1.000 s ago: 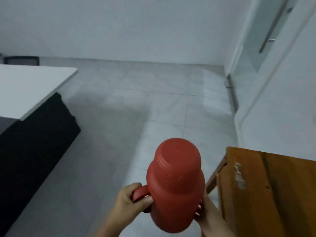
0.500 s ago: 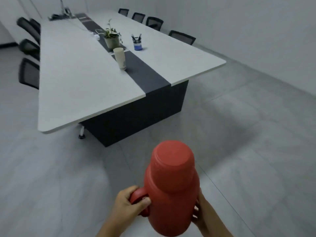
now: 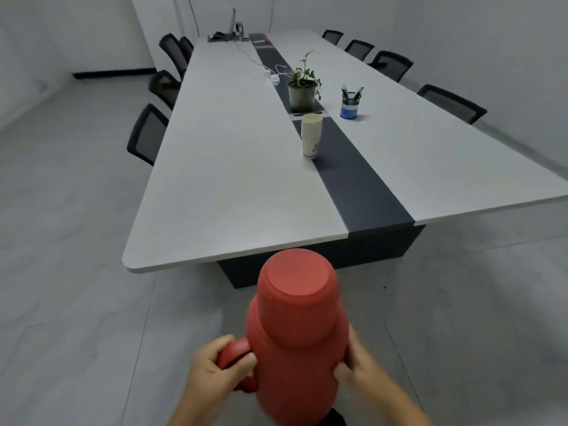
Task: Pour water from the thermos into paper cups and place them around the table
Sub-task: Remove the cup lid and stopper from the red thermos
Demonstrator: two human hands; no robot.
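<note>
**Thermos carried toward the table, pouring not yet begun**

The left hand (image 3: 215, 375) is curled around the red handle of the thermos (image 3: 298, 336), fingers wrapped and thumb over the top of the loop. The right hand (image 3: 361, 373) grips the opposite flank of the body, fingers bent against the red wall. Between the two hands the thermos stands upright with its cap on, held over the grey floor just short of the table.

Ahead of the hands and above them in the view lies the near end of the long white table (image 3: 215, 235). Farther out, slightly right of the thermos, a stack of paper cups (image 3: 311, 135) stands upright at the edge of the dark centre strip. Beyond the cups sit a potted plant (image 3: 302, 87) and, to its right, a pen holder (image 3: 350, 103). Black chairs (image 3: 147, 133) line both long sides.

The step in hand looks like bringing the thermos to the table. Next it probably needs setting down near the cups, freeing a hand to separate one cup and remove the cap before pouring.
</note>
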